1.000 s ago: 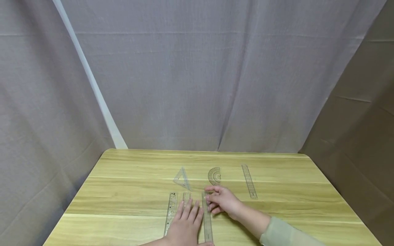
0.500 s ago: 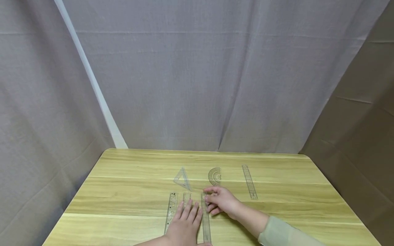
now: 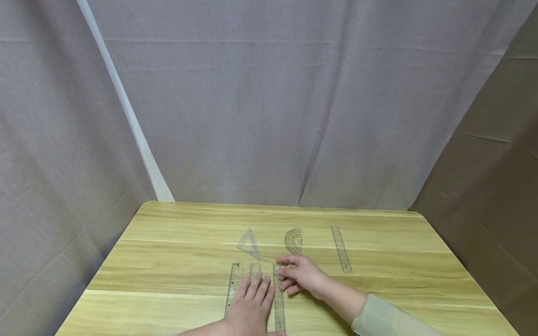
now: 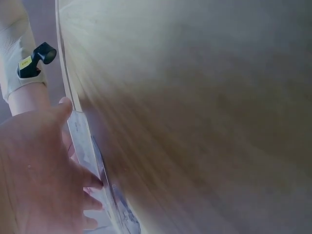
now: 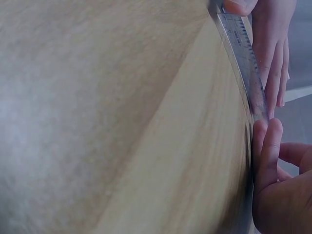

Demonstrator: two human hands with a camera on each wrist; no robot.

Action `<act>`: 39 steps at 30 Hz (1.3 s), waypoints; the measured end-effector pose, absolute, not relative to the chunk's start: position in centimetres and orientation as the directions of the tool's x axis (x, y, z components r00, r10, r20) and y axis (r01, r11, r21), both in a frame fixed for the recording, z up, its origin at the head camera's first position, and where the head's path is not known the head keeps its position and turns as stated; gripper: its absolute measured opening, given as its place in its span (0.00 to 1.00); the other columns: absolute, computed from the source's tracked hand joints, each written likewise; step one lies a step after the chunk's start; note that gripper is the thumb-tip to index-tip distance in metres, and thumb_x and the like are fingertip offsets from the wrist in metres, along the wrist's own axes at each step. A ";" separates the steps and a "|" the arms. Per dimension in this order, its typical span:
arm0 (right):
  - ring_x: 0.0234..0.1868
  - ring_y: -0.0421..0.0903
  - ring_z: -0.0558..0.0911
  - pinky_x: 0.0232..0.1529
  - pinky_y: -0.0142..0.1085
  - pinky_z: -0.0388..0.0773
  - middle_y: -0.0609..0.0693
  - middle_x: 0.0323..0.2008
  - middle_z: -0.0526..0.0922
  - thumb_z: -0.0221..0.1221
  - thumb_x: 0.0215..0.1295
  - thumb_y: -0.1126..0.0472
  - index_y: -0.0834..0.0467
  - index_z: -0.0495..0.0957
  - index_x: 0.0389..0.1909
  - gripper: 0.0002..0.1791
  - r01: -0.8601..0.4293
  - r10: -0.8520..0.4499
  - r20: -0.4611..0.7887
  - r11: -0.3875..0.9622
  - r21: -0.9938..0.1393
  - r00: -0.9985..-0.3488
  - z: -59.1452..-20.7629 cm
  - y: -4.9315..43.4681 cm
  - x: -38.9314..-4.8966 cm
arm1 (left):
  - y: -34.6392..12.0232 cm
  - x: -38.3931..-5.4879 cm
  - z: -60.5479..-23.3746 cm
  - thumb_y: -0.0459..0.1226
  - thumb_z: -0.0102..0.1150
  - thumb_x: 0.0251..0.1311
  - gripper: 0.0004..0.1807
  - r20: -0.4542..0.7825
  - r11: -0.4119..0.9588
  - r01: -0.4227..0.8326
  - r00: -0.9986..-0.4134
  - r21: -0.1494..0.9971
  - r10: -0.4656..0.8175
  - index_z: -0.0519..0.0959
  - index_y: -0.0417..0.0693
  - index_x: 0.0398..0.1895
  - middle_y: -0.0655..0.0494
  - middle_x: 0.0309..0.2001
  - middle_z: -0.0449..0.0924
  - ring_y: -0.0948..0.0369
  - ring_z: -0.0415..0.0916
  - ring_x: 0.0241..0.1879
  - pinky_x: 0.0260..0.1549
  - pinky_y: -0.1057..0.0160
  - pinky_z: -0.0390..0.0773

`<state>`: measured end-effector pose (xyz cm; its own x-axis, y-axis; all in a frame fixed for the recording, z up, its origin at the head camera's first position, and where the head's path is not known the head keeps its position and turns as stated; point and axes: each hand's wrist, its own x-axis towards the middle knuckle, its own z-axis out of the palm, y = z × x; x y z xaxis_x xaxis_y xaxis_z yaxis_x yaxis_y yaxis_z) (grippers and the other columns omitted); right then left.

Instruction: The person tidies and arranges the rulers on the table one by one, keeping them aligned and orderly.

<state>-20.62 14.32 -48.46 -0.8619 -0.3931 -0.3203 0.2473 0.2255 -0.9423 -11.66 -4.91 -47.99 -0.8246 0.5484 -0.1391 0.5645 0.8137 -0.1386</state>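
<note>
In the head view my left hand [image 3: 249, 313] lies flat on the tabletop with its fingers spread, partly covering a short clear ruler [image 3: 255, 268]. Its thumb reaches the near end of a longer clear ruler [image 3: 279, 303]. At that ruler's far end, the thumb and fingers of my right hand [image 3: 304, 275] hold its right edge. In the right wrist view the longer ruler [image 5: 241, 53] runs between both hands, its scale visible. A clear stencil ruler [image 3: 233, 284] with cut-out shapes lies left of my left hand, its near part hidden.
Farther back on the wood-grain table [image 3: 168, 261] lie a clear set square [image 3: 250, 244], a protractor [image 3: 293, 240] and another clear ruler [image 3: 341, 248] at the right. Grey curtains [image 3: 235, 116] hang behind the table and on both sides.
The longer ruler has slid slightly left, toward my left hand, and stands straighter. My right hand has shifted left with it; my left hand stays nearly in place.
</note>
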 end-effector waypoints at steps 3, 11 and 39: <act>0.27 0.45 0.85 0.27 0.37 0.85 0.58 0.38 0.80 0.57 0.70 0.66 0.69 0.65 0.68 0.27 0.248 -0.403 -0.325 0.232 -0.940 -0.855 -48.4 14.3 -20.7 | -5.0 -11.7 -47.9 0.79 0.23 0.54 0.56 -0.135 0.812 0.566 -0.824 -0.146 0.550 0.62 0.56 0.76 0.53 0.78 0.51 0.51 0.45 0.77 0.72 0.45 0.50; 0.29 0.45 0.85 0.27 0.37 0.85 0.59 0.39 0.81 0.54 0.71 0.67 0.69 0.64 0.69 0.27 0.259 -0.431 -0.342 0.240 -0.935 -0.835 -48.1 14.4 -20.8 | -5.2 -11.8 -48.3 0.80 0.21 0.54 0.57 -0.095 0.803 0.576 -0.817 -0.154 0.568 0.64 0.54 0.74 0.52 0.77 0.54 0.50 0.48 0.76 0.72 0.44 0.51; 0.27 0.45 0.85 0.27 0.36 0.85 0.59 0.37 0.83 0.55 0.69 0.70 0.72 0.62 0.70 0.29 0.222 -0.468 -0.359 0.322 -0.920 -0.808 -47.6 14.0 -21.5 | -5.6 -11.9 -48.6 0.80 0.20 0.53 0.57 -0.068 0.799 0.566 -0.822 -0.204 0.566 0.65 0.55 0.74 0.53 0.76 0.56 0.50 0.50 0.76 0.71 0.44 0.54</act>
